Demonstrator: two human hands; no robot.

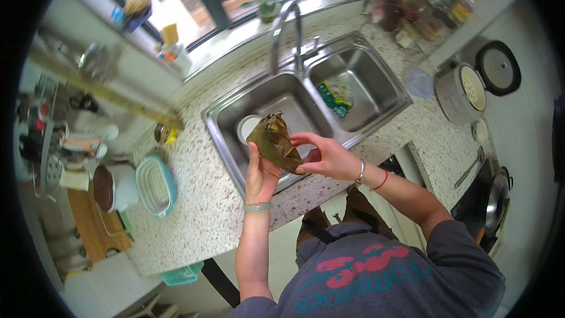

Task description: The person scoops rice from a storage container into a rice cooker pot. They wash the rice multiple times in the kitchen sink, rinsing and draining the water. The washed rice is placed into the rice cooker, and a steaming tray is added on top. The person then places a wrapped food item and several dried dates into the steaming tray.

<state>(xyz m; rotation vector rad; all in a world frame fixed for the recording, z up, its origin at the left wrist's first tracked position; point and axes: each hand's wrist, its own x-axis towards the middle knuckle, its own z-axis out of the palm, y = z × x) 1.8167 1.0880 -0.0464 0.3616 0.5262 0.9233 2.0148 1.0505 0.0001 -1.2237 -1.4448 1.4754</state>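
Both my hands hold a brownish-green leaf-wrapped bundle (272,146) over the front of the left sink basin (309,109). Its upper end is ragged, with dry leaf edges sticking up. My left hand (262,175) supports it from the left and below, the thumb up along its side. My right hand (325,156) grips its lower right side, fingers curled against the leaf. Whatever lies inside the bundle is hidden. Behind it in the basin shows part of a white round item (249,126).
A tall faucet (286,32) rises behind the basins. The right basin holds a green plastic package (335,101). Left on the counter are a blue-and-white basket (156,185), a white pot (120,188) and a wooden board (94,224). An open-lidded cooker (456,95) stands at the right.
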